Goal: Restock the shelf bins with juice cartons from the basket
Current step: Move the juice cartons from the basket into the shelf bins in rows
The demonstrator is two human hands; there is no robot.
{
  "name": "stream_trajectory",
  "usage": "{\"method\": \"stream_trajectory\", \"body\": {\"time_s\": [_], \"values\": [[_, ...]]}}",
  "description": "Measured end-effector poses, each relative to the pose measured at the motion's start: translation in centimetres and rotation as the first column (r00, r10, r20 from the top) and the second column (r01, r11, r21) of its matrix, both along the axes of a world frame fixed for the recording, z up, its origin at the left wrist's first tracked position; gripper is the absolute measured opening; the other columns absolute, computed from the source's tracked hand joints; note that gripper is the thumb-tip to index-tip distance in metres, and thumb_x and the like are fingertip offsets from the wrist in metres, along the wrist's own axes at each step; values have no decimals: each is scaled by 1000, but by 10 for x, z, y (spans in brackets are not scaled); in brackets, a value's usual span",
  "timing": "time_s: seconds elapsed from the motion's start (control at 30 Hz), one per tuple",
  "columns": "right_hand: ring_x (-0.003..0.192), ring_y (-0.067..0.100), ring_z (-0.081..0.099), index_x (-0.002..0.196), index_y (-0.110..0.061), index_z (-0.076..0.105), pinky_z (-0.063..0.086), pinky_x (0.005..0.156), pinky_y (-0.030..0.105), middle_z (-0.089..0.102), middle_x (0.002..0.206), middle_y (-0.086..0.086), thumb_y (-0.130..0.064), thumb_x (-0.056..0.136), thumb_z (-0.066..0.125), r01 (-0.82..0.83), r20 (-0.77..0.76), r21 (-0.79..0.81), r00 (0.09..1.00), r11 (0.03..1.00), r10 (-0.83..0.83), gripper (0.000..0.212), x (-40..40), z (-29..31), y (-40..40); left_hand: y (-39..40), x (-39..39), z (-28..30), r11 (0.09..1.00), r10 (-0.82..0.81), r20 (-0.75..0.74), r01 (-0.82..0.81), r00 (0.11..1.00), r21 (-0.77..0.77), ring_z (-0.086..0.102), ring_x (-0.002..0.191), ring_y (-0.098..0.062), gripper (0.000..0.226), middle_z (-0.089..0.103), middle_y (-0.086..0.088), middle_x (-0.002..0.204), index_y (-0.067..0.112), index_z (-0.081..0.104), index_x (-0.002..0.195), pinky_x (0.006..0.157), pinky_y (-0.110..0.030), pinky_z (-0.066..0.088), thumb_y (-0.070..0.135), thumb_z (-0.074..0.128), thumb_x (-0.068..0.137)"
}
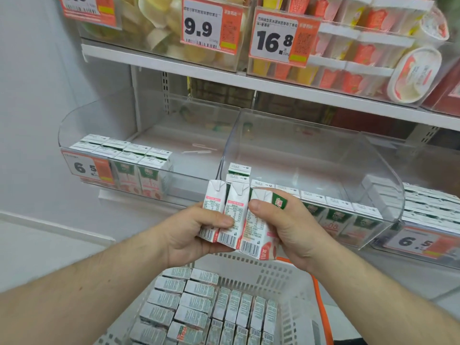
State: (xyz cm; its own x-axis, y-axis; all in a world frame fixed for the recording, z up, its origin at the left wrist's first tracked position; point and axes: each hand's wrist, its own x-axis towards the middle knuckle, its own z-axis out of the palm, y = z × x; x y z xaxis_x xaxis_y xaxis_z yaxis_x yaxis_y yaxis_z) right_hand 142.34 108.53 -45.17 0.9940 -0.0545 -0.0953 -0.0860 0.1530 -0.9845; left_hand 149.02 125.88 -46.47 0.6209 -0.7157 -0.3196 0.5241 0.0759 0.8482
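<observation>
Three small white juice cartons (234,215) stand side by side in front of the shelf, held between both hands. My left hand (189,232) grips the two left cartons, thumb across their faces. My right hand (291,227) grips the right carton, thumb on its front. Below them a white basket (281,277) holds several more cartons lying in rows. The clear left bin (189,180) has several cartons at its left end. The clear middle bin (373,170) has a front row of cartons.
A third bin (428,207) at the right is packed with cartons behind a 6.5 price tag. The upper shelf (174,63) carries bins of snacks and cups with 9.9 and 16.8 tags. An orange basket handle (321,295) runs along the right side.
</observation>
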Motion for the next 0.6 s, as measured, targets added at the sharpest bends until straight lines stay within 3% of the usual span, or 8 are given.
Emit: {"method": "stream_trajectory", "body": {"time_s": [0.17,0.3,0.37,0.5,0.6], "values": [[107,39,68,126,-8,61,52,93,58,71,116,18,-53,45,95,-33,-23,38,999,999,34,98,5,-5,10,7,-2,3,1000,20,-65,-20,998,-4,72,87,-28,32,73,-17,102,7,79,88,83,-43,56,-2,64,61],[109,43,66,137,-18,52,29,96,83,69,121,14,-65,46,89,-18,-55,22,998,1000,19,109,8,-10,19,9,-2,7,992,115,-89,-108,989,71,72,78,-24,33,74,-15,93,3,70,95,82,-42,57,4,63,63],[106,41,68,136,-19,53,34,95,79,71,119,13,-68,44,88,22,-63,17,998,1000,-21,110,9,-10,24,10,-2,7,987,140,-95,-131,986,97,72,76,-24,27,74,-15,91,3,68,97,78,-41,59,2,61,71],[101,36,71,129,-15,58,58,81,49,73,112,15,-63,51,75,71,-144,77,988,995,-59,93,12,-7,30,10,-2,5,975,182,-109,-165,977,147,72,77,-24,18,75,-14,91,5,65,102,77,-43,59,5,59,86],[99,36,71,122,-14,63,56,89,52,74,108,15,-63,49,72,142,-183,77,975,987,-126,88,11,-8,31,12,-3,5,977,157,-38,-150,987,149,73,74,-18,28,76,-7,88,11,66,104,67,-36,60,22,71,78]]}}
